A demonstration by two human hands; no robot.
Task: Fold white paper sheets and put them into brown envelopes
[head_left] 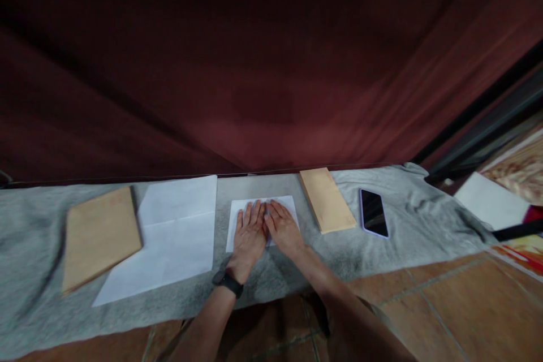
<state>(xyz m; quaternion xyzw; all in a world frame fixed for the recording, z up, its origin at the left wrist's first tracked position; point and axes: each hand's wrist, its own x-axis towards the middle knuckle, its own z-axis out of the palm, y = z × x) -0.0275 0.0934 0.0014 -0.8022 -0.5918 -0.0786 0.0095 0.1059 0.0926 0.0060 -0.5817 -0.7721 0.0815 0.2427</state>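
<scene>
White sheet (232,226), just below the centre of the frame, lies flat under both hands on the cloth-covered desk (263,184). Whether it is one layer or folded cannot be told, as the hands cover most of its middle. It should prove light and limp, apt to slide on the soft cloth and easy to crease or tear, though hardly fragile otherwise. The better hold would be at the bare left edge or the upper right corner, taken lightly between thumb and fingertips; elsewhere flat pressure suits it.

The left grip (250,236) rests palm down with its fingers slightly spread; the right grip (283,230) lies flat beside it, fingers closer together and angled toward the upper left. Their thumbs come together near the middle, and neither pinches anything. A dark watch (229,283) circles the left wrist.

Left of the hands lies a larger white sheet (178,243), with a crease line across it; likely just as thin and floppy. A brown envelope (102,237) overlaps its left side and looks stiffer. Right of the hands is a narrower brown packet (327,201), seemingly several layers thick, then a phone (374,214), probably the heaviest and smoothest item there. A dark red curtain (254,96) fills the upper frame.
</scene>
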